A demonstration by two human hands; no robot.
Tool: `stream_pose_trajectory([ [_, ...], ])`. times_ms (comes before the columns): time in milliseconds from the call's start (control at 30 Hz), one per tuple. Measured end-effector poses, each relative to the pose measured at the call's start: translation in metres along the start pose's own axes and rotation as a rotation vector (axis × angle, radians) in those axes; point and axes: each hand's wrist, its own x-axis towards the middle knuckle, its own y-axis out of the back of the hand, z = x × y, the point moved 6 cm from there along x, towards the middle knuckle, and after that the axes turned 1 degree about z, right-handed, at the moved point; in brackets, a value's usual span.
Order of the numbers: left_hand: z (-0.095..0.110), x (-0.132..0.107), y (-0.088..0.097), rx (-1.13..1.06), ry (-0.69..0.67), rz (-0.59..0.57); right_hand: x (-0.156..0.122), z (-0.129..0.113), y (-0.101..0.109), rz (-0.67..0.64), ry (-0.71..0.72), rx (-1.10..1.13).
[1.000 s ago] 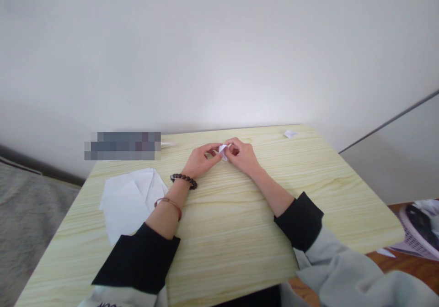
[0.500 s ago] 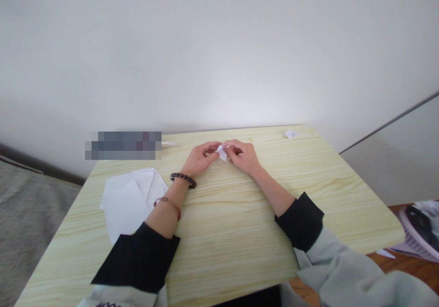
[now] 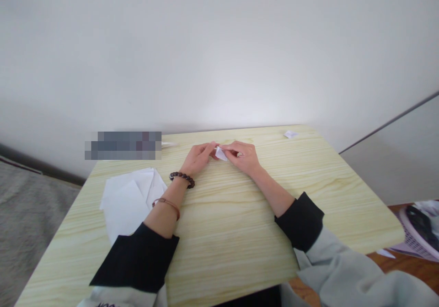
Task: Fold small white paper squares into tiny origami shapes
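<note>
A small folded piece of white paper (image 3: pixel 220 153) sits between my two hands near the far middle of the light wooden table (image 3: pixel 226 234). My left hand (image 3: pixel 199 159) pinches its left end with fingertips; a dark bead bracelet and a thin brown cord are on that wrist. My right hand (image 3: pixel 244 157) presses fingers along the paper's right side and top. Both hands rest low on the tabletop, and most of the paper is hidden by fingers.
A loose stack of white paper sheets (image 3: pixel 128 199) lies at the left of the table. A small folded paper piece (image 3: pixel 290 134) rests at the far right corner. A lilac basket (image 3: pixel 420 231) stands on the floor to the right. A white wall is right behind the table.
Both hands have lowered the folded paper closer to the tabletop, and the fingers have flattened over it; the paper now lies flatter than a second ago.
</note>
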Motion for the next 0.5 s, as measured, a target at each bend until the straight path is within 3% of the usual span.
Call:
stream_pose_trajectory([
  [233, 0.0010, -0.0002, 0.0010, 0.080, -0.045, -0.032, 0.0005, -0.0069, 0.0018, 0.026, 0.101, -0.031],
  [500, 0.0006, -0.0016, 0.0024, 0.042, -0.022, -0.021, 0.0004, -0.0008, 0.0020, -0.009, 0.008, 0.001],
])
